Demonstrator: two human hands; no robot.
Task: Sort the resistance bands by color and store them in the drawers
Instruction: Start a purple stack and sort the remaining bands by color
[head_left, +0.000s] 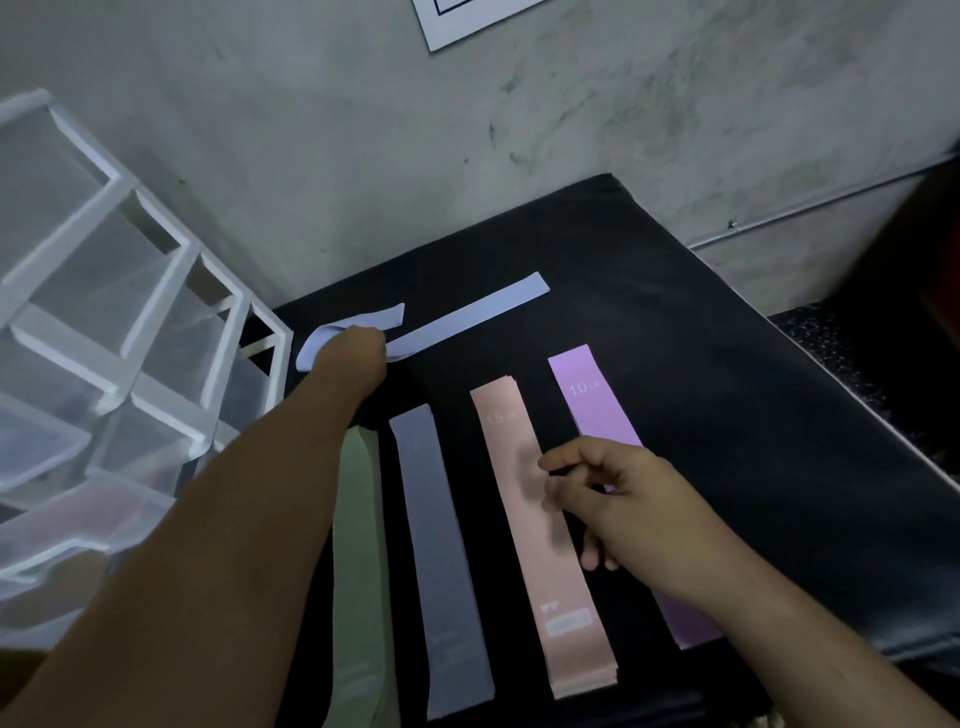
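Note:
Several resistance bands lie on a black cloth (701, 338). My left hand (350, 356) reaches to the far left of the cloth and grips a light blue band (478, 314), one end bunched at my fingers, the rest stretched out to the right. In a row nearer me lie a green band (358, 545), a grey-blue band (441, 545), a pink stack (524, 499) marked 15 and a purple band (587, 395) marked 10. My right hand (618, 499) hovers with loosely curled fingers over the pink and purple bands, holding nothing.
A clear plastic drawer unit (119, 332) with a white frame stands to the left of the cloth, several drawers pulled out. One low drawer (67, 525) holds something pinkish. A grey wall rises behind. A dark counter (841, 343) is on the right.

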